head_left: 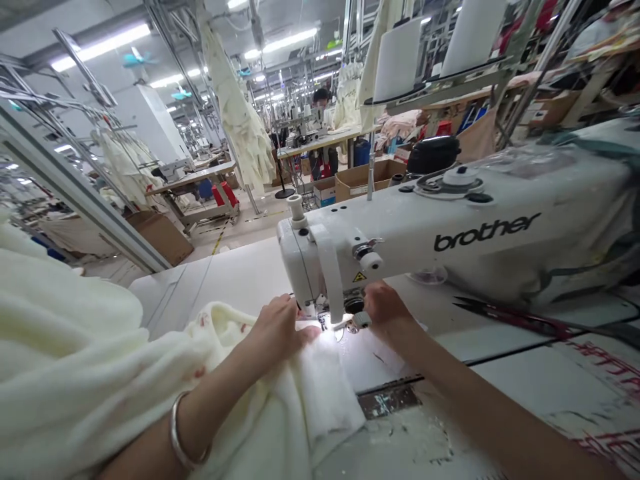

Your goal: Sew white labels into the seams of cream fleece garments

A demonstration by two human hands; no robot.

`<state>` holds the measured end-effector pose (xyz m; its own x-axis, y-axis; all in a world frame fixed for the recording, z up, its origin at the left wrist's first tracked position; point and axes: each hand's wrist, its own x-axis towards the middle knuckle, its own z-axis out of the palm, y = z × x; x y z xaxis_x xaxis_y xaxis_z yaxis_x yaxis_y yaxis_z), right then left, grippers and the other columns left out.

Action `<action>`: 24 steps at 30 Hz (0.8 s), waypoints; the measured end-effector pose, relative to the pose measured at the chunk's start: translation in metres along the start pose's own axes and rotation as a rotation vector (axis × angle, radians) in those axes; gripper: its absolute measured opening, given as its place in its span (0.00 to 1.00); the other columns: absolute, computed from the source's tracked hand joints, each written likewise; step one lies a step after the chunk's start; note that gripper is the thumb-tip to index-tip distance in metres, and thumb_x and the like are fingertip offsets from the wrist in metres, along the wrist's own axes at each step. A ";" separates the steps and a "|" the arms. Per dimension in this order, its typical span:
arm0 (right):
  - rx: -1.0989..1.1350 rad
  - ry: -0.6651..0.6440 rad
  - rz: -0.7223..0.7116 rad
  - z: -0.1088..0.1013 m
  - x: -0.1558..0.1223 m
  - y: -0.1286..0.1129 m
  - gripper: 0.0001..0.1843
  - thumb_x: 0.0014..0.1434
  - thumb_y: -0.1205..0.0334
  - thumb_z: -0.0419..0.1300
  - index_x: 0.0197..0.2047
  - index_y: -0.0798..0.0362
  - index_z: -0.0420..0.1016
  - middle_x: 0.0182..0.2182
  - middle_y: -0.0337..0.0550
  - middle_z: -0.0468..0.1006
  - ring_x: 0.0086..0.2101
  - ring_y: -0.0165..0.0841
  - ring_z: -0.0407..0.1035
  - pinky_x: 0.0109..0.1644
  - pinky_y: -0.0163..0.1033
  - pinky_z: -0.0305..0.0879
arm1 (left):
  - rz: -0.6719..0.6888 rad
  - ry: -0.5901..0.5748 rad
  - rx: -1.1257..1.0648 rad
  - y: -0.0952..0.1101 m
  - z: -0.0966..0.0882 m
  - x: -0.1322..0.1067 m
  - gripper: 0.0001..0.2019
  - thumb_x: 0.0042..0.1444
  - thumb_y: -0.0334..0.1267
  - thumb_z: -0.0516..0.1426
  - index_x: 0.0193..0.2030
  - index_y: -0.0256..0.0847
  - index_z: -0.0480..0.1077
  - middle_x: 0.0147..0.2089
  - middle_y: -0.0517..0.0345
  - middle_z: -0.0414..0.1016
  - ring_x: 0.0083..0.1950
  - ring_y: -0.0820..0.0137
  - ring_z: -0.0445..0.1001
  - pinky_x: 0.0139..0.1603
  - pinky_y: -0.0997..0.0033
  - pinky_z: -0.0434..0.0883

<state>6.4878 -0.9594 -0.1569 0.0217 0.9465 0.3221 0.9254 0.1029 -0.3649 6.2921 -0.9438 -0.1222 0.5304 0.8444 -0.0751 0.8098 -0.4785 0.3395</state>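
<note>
A white sewing machine (400, 233) stands in front of me, its needle area (327, 323) lit by a small lamp. Cream fleecy fabric (320, 387) lies under the presser foot and drapes toward me. My left hand (280, 327) is closed on the fabric just left of the needle, thumb near the foot. My right hand (385, 307) is curled at the right of the needle, behind the thread guide parts; its fingertips are hidden by the machine head, so what it holds cannot be made out.
Dark-bladed scissors (515, 317) lie on the table right of the machine. A large heap of cream fabric (60, 347) fills the left side. Thread cones (397, 60) stand above the machine. Behind are cardboard boxes (367, 180), hanging garments (240, 113) and a person (320, 100) at another table.
</note>
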 end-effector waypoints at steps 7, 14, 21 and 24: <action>-0.055 -0.099 -0.056 -0.027 -0.015 -0.003 0.12 0.55 0.78 0.49 0.30 0.55 0.70 0.33 0.50 0.74 0.38 0.40 0.69 0.40 0.43 0.68 | 0.000 -0.058 -0.033 0.005 0.009 -0.008 0.12 0.59 0.42 0.53 0.43 0.35 0.68 0.46 0.45 0.72 0.49 0.60 0.70 0.51 0.64 0.65; 0.281 -0.166 -0.302 -0.064 -0.079 -0.026 0.14 0.62 0.68 0.47 0.44 0.49 0.71 0.45 0.44 0.73 0.46 0.34 0.68 0.49 0.41 0.67 | -0.057 -0.196 -0.139 0.025 -0.004 -0.065 0.06 0.55 0.39 0.54 0.39 0.41 0.64 0.38 0.56 0.73 0.40 0.63 0.70 0.40 0.66 0.64; 0.494 -0.341 -0.094 -0.064 -0.105 -0.028 0.07 0.56 0.66 0.56 0.39 0.47 0.68 0.42 0.36 0.73 0.45 0.33 0.66 0.48 0.38 0.62 | 0.035 -0.194 -0.372 0.041 -0.004 -0.074 0.08 0.52 0.35 0.59 0.38 0.44 0.66 0.39 0.64 0.73 0.42 0.69 0.69 0.43 0.70 0.63; 0.561 -0.437 0.012 -0.068 -0.104 -0.026 0.05 0.57 0.64 0.57 0.38 0.45 0.69 0.36 0.31 0.74 0.37 0.29 0.67 0.42 0.34 0.60 | 0.070 -0.186 -0.397 0.042 0.000 -0.072 0.09 0.50 0.31 0.60 0.39 0.44 0.67 0.38 0.66 0.74 0.41 0.72 0.70 0.43 0.72 0.62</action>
<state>6.4876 -1.0815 -0.1218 -0.2319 0.9725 -0.0219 0.5892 0.1226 -0.7986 6.2879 -1.0252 -0.1023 0.6459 0.7383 -0.1943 0.6305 -0.3724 0.6810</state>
